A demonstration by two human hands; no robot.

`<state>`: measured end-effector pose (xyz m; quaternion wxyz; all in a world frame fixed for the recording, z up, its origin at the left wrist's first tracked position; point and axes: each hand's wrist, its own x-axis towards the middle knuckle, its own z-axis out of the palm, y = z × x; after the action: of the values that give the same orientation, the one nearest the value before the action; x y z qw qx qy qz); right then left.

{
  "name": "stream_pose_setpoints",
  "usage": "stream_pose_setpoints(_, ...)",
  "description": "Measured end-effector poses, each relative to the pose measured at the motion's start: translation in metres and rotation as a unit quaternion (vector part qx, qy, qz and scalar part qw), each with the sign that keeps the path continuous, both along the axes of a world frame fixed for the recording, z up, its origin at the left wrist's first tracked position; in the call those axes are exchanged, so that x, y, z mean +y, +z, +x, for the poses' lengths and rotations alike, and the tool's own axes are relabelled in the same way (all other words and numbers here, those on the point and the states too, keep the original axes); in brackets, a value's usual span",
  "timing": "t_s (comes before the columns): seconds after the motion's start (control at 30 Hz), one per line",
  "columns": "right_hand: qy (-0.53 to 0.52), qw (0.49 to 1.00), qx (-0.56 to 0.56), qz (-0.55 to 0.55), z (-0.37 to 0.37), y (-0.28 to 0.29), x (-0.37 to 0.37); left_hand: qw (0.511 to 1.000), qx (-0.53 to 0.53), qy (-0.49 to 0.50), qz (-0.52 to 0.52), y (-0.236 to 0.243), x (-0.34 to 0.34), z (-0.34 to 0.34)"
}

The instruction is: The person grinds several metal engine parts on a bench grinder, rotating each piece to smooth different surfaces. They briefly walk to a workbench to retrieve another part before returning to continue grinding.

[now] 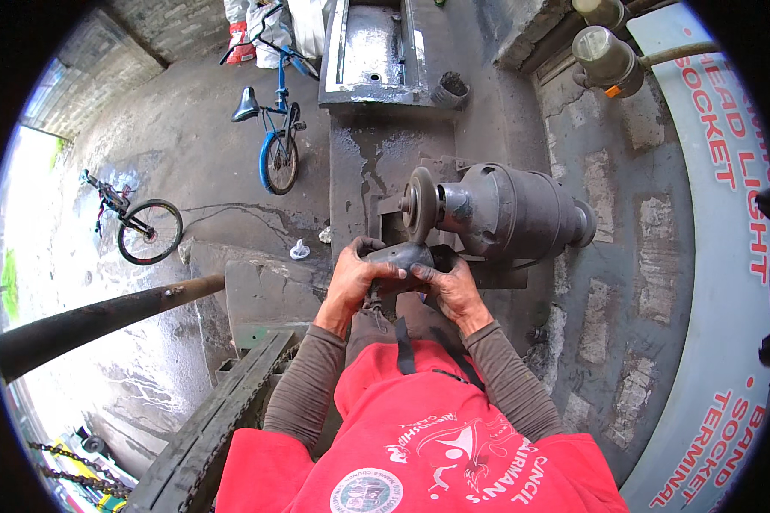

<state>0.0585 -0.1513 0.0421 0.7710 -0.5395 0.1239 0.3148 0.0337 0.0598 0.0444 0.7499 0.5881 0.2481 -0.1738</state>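
Both of my hands grip a dark grey, rounded metal part (400,256) just below a grinding wheel (420,207). My left hand (354,280) is wrapped round its left end, thumb along the front. At the other end, my right hand (455,295) closes on it with the thumb pressed to its near side. The part's upper edge meets or nearly meets the wheel's lower rim; I cannot tell whether they touch. The wheel sits upright on the shaft of a big grimy motor (522,212). Fingers hide much of the part, so its exact kind is unclear.
Beyond the motor stands a metal basin (373,51) in a concrete block, with a dark cup (450,88) beside it. Two bicycles (279,158) (150,231) are at the left. A rusty pole (111,321) and a wooden beam (222,419) flank my left arm. A lettered signboard (701,359) borders the right.
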Motion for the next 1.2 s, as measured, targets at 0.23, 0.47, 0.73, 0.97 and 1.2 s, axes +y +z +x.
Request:
stream_pose_setpoints(0.23,-0.017,0.997,0.008,0.070,-0.007,0.004,-0.002,0.996,-0.064,-0.008,-0.065,0.010,0.012,-0.023)
stream_pose_setpoints(0.47,0.007,0.998,0.022,0.063,-0.008,0.012,-0.004,0.959,-0.127,0.083,-0.239,0.001,0.006,-0.073)
stream_pose_setpoints(0.73,-0.003,0.998,-0.008,0.063,-0.012,0.014,-0.007,0.987,-0.094,0.120,-0.051,0.012,-0.015,-0.044)
stream_pose_setpoints(0.97,0.057,0.996,-0.002,0.075,0.001,0.005,-0.008,0.983,-0.084,0.138,-0.084,0.012,-0.019,-0.034)
stream_pose_setpoints(1.2,0.035,0.999,0.026,0.025,0.004,0.001,-0.006,0.968,-0.041,0.206,-0.139,0.000,-0.027,-0.029)
